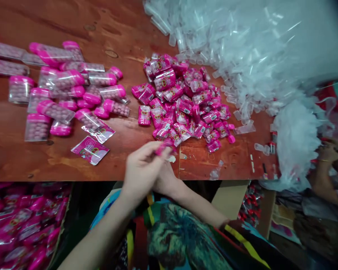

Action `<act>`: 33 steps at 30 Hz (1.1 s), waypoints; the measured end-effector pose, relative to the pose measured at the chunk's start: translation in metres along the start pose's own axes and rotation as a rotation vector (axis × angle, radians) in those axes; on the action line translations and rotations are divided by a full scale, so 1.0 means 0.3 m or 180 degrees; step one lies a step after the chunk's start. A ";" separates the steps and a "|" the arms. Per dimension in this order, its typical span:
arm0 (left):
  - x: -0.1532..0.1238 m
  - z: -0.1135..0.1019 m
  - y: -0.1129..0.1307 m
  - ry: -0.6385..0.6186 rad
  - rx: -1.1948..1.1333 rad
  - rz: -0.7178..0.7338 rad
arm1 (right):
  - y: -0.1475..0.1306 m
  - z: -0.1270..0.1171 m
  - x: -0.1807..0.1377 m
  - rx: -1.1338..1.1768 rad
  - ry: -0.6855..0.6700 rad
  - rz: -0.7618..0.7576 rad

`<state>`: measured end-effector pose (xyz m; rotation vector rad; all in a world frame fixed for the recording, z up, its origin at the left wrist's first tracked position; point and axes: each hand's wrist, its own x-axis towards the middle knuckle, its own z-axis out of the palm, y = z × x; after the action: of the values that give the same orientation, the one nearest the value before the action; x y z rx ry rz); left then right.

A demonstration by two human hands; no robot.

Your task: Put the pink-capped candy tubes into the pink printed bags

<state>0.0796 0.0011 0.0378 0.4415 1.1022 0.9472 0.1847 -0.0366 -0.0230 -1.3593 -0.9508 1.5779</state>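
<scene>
Fingers, head view: those of the left hand (143, 169) pinch narrowly on a small pink item (169, 144); those of the right hand (165, 177) are mostly hidden behind, so I cannot tell how they grip.
Pink item: centre of the frame, near the front edge of the counter (112, 18), too blurred to tell wrapper from cap; probably kept between the hands so both can steady it.
Pink packets (173, 93): heaped above the hands, likely for a short reach.
Capped jars (64, 80): left of the frame, several on their sides against one another, gathered loosely rather than lined up, it seems.
Flat wrappers (90, 150): two, lower left of centre, one partly under a jar.
Clear tubes (214, 45): banked at upper right, perhaps to keep them from mixing with the packets.
Pink goods (19, 225): lower left, below the counter's edge.
Cardboard box (231, 195): lower right, red pieces inside.
Co-worker's hand (328, 153): right edge.
</scene>
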 end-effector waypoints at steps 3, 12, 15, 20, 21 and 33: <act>0.013 -0.080 0.062 0.0224 -0.0356 0.0265 | -0.048 -0.026 -0.018 -0.0885 -0.0088 -0.0422; -0.016 -0.190 0.026 0.0552 -0.1167 -0.0349 | -0.050 -0.031 -0.001 0.0347 -0.0096 -0.0246; -0.023 -0.182 0.006 0.0567 -0.1222 -0.0249 | -0.050 0.022 0.003 0.0351 -0.0001 -0.0586; -0.031 -0.188 -0.044 0.0328 -0.1020 -0.0012 | -0.048 0.059 0.017 -0.0715 0.0418 -0.1606; -0.033 -0.191 -0.055 0.0286 -0.1000 0.0071 | -0.046 0.057 0.021 -0.0962 0.0410 -0.1776; -0.036 -0.191 -0.095 0.0247 -0.0984 0.0220 | -0.016 0.014 0.026 -0.1626 0.0258 -0.1788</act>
<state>0.0388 -0.0313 -0.0008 0.1916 0.9931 1.1821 0.1806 -0.0279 -0.0209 -1.3089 -1.5907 0.8794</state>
